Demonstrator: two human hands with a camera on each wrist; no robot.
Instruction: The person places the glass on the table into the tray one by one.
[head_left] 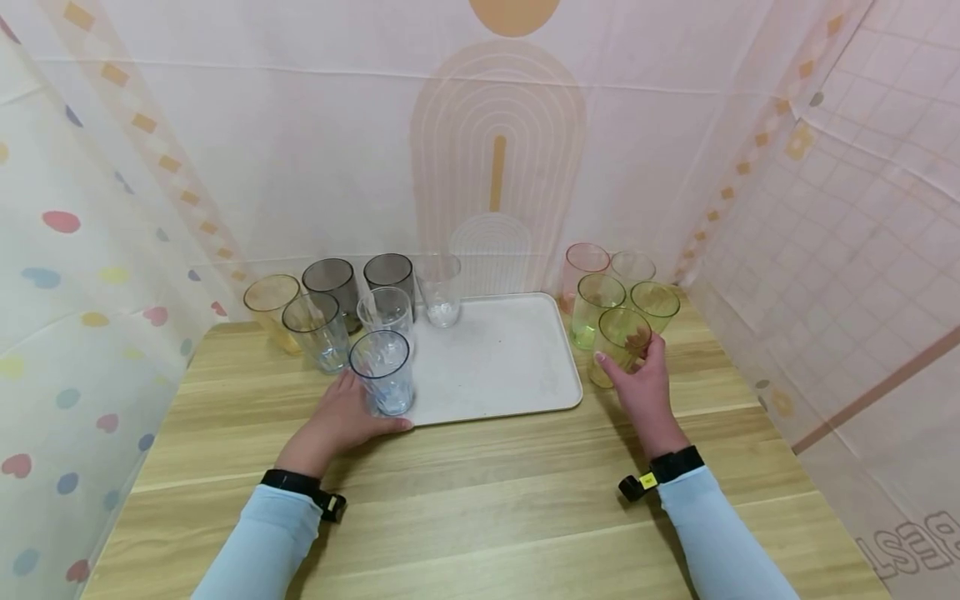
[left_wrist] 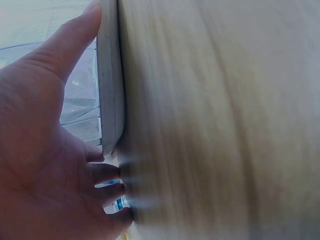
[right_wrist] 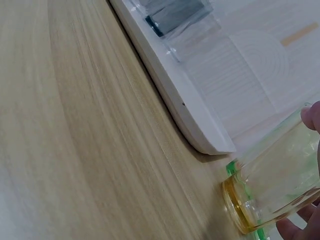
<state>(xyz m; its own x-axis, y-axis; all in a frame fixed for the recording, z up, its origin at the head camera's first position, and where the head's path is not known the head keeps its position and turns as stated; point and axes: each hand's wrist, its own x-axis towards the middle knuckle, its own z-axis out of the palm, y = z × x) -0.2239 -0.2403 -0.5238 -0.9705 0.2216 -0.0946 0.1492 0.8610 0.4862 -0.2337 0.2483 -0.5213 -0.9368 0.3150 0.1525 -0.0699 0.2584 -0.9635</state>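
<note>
1. White tray (head_left: 506, 358) flat on the table (head_left: 480, 508), and in the head view it's the centrepiece: glasses crowd its left part, and another group stands just off its right end.

2. Over on its near-left corner, the left hand (head_left: 341, 425): thumb stretched along the front rim, fingers loosely spread, no glass in its hold. That looks like steadying. The blue glass (head_left: 388, 387) stands right by it and covers some of its fingers.

3. Across to the right hand (head_left: 647, 387), and here's the grip: thumb one side, fingers the other, curled round the yellow glass (head_left: 617, 343). It's the nearest of its group, beside the tray; a side hold makes sense, with the green glass (head_left: 591, 321) close behind and the pink glass (head_left: 576, 279) beyond. Whether its base touches the table is hard to call.

4. Left wrist view: open palm, thumb against the tray's edge, fingertips bent at the corner. The glassware behind is pale, cut off and impossible to sort out.

5. Right wrist view: just a thumb and some fingertips poke in around the yellow glass; the palm is out of frame. The glass's top is cut off, and green shows past its base, owner unclear.
</note>
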